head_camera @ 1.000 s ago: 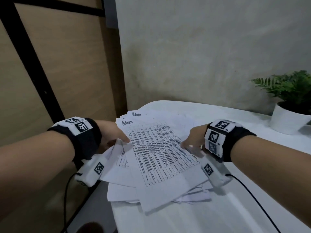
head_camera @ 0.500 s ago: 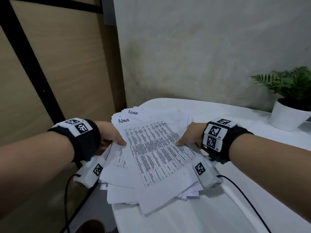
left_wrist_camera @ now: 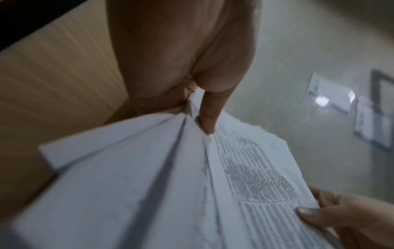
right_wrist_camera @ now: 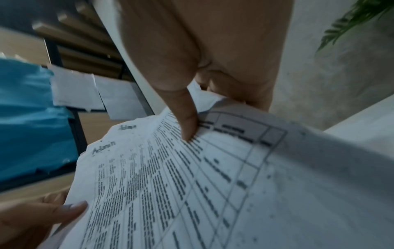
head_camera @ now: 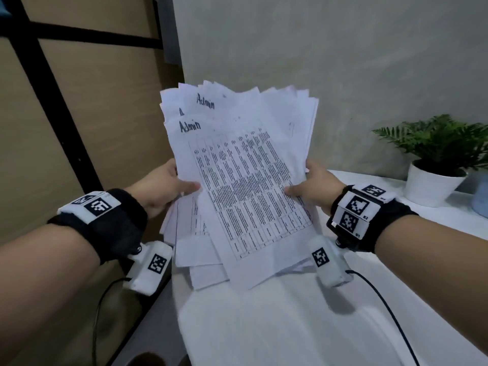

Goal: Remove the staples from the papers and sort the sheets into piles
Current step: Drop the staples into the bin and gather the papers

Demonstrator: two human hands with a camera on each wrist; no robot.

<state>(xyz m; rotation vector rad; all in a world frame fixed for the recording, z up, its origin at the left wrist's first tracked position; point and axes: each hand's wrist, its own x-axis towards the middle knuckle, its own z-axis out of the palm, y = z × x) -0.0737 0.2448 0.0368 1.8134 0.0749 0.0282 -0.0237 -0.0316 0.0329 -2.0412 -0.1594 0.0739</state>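
a person holds a messy stack of papers (head_camera: 237, 186) tilted up above a white table (head_camera: 264, 326). the left hand (head_camera: 161, 188) pinches its left edge, thumb on top; the right hand (head_camera: 314, 184) pinches its right edge likewise. a potted plant (head_camera: 441, 157) stands at the far right.

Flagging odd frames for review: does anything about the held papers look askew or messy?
Yes. The stack of papers, gripped by the left hand and right hand, is fanned and uneven, with sheets splayed at differing angles and lower corners jutting out. No staples can be made out.
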